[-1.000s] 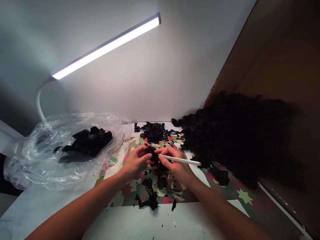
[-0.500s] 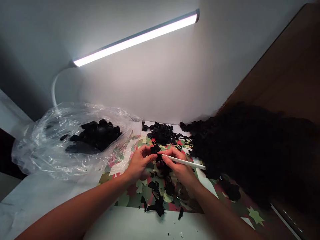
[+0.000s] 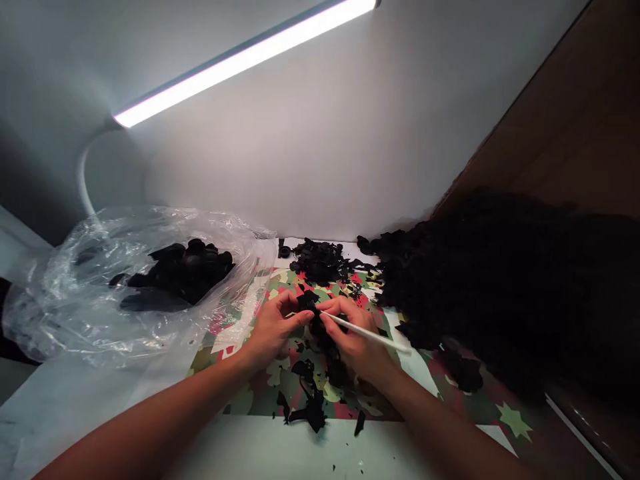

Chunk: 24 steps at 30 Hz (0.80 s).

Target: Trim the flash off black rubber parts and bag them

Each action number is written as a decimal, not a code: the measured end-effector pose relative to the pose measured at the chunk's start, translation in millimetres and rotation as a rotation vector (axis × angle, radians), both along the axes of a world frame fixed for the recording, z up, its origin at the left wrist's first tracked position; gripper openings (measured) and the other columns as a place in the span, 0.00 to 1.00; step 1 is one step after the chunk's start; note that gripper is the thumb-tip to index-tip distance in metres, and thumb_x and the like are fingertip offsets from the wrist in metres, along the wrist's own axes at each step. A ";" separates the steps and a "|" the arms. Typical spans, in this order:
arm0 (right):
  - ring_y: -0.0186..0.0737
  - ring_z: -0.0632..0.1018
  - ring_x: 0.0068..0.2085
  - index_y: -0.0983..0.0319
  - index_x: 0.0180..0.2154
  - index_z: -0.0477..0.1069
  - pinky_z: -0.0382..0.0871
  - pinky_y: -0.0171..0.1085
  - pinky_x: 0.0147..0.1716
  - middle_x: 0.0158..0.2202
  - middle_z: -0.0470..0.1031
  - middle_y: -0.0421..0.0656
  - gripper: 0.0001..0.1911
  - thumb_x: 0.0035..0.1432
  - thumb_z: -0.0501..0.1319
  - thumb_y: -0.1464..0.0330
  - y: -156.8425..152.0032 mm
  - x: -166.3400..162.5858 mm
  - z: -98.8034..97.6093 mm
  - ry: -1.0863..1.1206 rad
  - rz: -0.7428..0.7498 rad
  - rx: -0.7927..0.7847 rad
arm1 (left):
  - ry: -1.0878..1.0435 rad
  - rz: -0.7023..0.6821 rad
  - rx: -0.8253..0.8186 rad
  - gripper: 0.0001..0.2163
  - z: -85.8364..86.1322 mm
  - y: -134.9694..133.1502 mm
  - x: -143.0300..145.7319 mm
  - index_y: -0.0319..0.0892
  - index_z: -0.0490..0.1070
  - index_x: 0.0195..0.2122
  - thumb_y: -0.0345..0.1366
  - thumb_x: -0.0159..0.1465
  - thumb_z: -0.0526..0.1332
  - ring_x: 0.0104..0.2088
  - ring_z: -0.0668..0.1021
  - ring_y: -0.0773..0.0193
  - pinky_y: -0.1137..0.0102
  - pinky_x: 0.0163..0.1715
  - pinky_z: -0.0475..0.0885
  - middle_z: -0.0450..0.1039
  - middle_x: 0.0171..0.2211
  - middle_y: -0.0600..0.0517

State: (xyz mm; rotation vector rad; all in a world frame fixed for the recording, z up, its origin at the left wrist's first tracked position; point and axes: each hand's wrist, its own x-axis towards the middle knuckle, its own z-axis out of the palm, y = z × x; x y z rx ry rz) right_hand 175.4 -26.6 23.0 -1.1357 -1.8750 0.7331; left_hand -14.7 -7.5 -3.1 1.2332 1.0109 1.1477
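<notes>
My left hand [image 3: 274, 327] pinches a small black part [image 3: 307, 299], perhaps rubber, between thumb and fingers. My right hand [image 3: 357, 340] grips a thin white pen-like tool [image 3: 370, 335] like a pencil, its tip close to the black part. Whether the tip touches the part I cannot tell. What the tool's working end looks like is too small to see. Below my hands, black scraps [image 3: 311, 408] lie on a camouflage-patterned sheet [image 3: 260, 390].
A clear plastic bag [image 3: 75, 300] with black pieces [image 3: 193, 270] lies at left. Behind my hands is a heap of black trimmings [image 3: 320, 259]. A large black pile [image 3: 480, 287] fills the right side, against a brown panel [image 3: 565, 127]. A lit bar lamp [image 3: 250, 63] hangs above.
The view has shifted a little, so the lamp sits higher and further left. The white tool tilts more steeply downward to the right; both hands keep their hold.
</notes>
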 end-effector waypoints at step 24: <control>0.37 0.62 0.18 0.56 0.21 0.57 0.49 0.37 0.24 0.15 0.62 0.34 0.13 0.52 0.57 0.75 45.6 58.7 -6.2 -0.306 -0.477 0.007 | -0.433 -0.053 -0.077 0.21 9.9 3.7 -10.9 0.44 0.74 0.43 0.34 0.50 0.79 0.43 0.80 0.62 0.68 0.45 0.77 0.78 0.42 0.52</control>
